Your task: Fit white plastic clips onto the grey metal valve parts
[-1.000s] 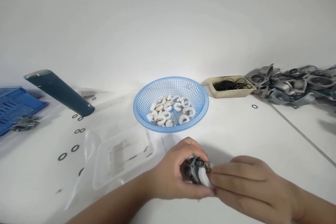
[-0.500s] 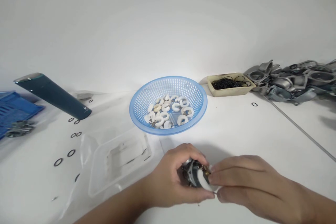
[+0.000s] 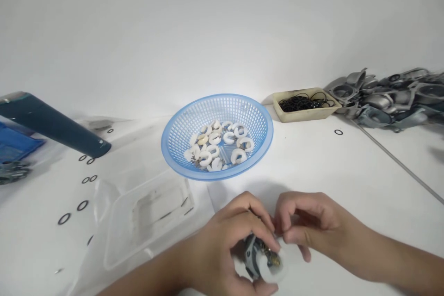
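Counts 1 metal housing (image 3: pixel 251 259), 1 white ring (image 3: pixel 267 272) at its end, 1 blue basket (image 3: pixel 217 175) beyond | Left hand (image 3: pixel 215 250): curls round housing, gripping it | Right hand (image 3: pixel 317 219): arches beside ring with fingertips nearly pinched; cannot tell if gripping

Near the worktop's (image 3: pixel 312 157) near edge, the left hand (image 3: pixel 225 249) grips a grey metal part (image 3: pixel 250 256) bearing a white ring (image 3: pixel 268 272); the right hand (image 3: pixel 308 226) has thumb and fingers together just beside the ring. Toward the far edge, a blue basket (image 3: pixel 217 175) holds white open rings (image 3: pixel 216 164). Toward the far right corner, a cream tray (image 3: pixel 310 115) of black loops (image 3: pixel 298 103) stands beside heaped metal castings (image 3: pixel 379 101). Toward the left edge are a dark teal cylinder (image 3: pixel 58 122) and scattered black rings (image 3: pixel 60 222).
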`<action>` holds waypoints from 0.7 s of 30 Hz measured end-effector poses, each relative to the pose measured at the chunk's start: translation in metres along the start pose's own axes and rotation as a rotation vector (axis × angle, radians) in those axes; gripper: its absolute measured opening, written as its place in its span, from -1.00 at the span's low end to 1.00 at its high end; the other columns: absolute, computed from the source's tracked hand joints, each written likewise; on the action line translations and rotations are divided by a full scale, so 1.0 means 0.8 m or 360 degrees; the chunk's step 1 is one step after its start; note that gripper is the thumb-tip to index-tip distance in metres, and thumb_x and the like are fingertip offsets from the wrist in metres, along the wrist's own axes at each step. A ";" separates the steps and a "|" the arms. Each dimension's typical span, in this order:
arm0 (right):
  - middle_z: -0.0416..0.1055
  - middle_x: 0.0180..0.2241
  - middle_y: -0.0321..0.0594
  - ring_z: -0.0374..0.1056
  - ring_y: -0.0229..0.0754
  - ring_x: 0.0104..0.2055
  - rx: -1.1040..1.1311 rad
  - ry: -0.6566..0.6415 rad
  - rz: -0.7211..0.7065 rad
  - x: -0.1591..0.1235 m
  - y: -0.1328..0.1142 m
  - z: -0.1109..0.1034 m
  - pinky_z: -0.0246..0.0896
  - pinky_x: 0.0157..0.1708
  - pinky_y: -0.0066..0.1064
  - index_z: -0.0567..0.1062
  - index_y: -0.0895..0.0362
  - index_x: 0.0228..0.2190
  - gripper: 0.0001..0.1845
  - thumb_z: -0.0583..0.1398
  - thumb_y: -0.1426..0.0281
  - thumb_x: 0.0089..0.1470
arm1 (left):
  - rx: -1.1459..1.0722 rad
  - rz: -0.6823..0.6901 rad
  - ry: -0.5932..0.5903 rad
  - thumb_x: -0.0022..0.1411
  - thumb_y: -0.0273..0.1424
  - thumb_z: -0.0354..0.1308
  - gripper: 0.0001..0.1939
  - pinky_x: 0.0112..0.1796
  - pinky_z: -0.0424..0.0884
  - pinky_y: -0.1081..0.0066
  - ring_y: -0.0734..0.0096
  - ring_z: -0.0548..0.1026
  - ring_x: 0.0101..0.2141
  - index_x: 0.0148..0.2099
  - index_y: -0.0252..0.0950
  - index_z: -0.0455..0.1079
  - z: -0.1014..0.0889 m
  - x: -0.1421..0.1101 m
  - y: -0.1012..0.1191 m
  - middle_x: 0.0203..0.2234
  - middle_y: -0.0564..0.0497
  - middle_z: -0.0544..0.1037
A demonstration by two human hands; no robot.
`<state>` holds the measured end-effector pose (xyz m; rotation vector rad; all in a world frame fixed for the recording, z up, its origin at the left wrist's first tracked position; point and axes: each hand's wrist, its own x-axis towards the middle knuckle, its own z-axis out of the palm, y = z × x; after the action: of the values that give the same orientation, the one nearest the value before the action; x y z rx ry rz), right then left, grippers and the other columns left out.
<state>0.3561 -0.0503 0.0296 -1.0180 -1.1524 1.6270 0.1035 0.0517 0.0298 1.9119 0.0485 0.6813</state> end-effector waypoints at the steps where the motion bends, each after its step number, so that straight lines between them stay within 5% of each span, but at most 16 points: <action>1: 0.58 -0.25 -0.26 0.46 -0.30 -0.32 -0.0005 0.0004 0.0009 -0.001 0.001 0.002 0.52 -0.37 -0.59 0.68 0.12 -0.25 -0.67 0.56 0.15 0.34 | 0.0001 0.0023 -0.0001 0.05 -0.53 0.57 -0.42 -0.06 0.66 0.35 0.16 0.69 -0.03 0.13 -0.19 0.57 0.000 0.000 0.000 0.02 -0.14 0.56; 10: 0.58 -0.29 -0.25 0.42 -0.27 -0.36 -0.0307 0.0009 0.0005 -0.008 0.004 0.010 0.38 -0.33 -0.45 0.65 0.12 -0.27 -0.64 0.55 0.12 0.33 | 0.0116 0.0207 -0.0006 0.01 -0.54 0.42 -0.37 0.09 0.67 0.04 0.02 0.58 0.01 0.15 -0.18 0.43 0.002 -0.002 -0.011 -0.02 -0.14 0.47; 15: 0.55 -0.21 -0.21 0.40 -0.27 -0.35 -0.0329 0.0062 -0.0064 -0.006 0.007 0.018 0.36 -0.35 -0.43 0.64 0.12 -0.28 -0.64 0.51 0.12 0.38 | 0.0329 0.0266 -0.0009 -0.07 -0.52 0.45 -0.34 0.01 0.64 0.10 0.03 0.53 -0.02 0.13 -0.20 0.44 -0.005 -0.002 -0.009 -0.06 -0.11 0.40; 21: 0.59 -0.10 -0.12 0.52 -0.11 -0.14 -0.0371 0.0060 -0.0184 -0.004 0.008 0.017 0.52 -0.15 -0.30 0.64 0.10 -0.24 -0.67 0.46 0.12 0.44 | 0.0717 0.0370 -0.0137 0.25 -0.30 0.65 -0.49 0.37 0.40 -0.07 0.15 0.60 -0.06 0.09 -0.18 0.48 -0.020 0.006 0.010 -0.07 -0.07 0.59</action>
<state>0.3427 -0.0583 0.0269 -1.1020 -1.3730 1.4003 0.0976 0.0634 0.0430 2.4040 -0.0831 0.7905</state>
